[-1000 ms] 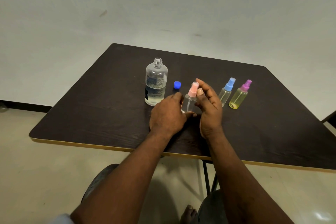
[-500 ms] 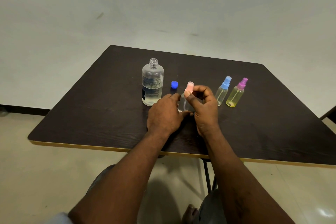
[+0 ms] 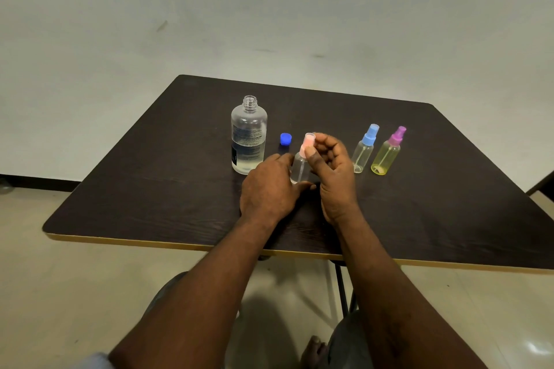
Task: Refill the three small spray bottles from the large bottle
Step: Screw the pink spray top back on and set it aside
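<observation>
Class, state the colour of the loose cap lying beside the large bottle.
Blue: the cap shows plainly in the head view, right of the large bottle.

Large bottle (image 3: 248, 135) label print too small, illegible.

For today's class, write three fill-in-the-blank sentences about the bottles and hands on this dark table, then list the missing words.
The small round plastic cap lying beside the uncapped large clear plastic bottle is ____.
The right hand pinches the spray top, coloured ____, of the small clear spray bottle, which the left hand grips.
The small spray bottle with the purple top is tinted ____.
Missing words: blue, pink, yellow.
</observation>
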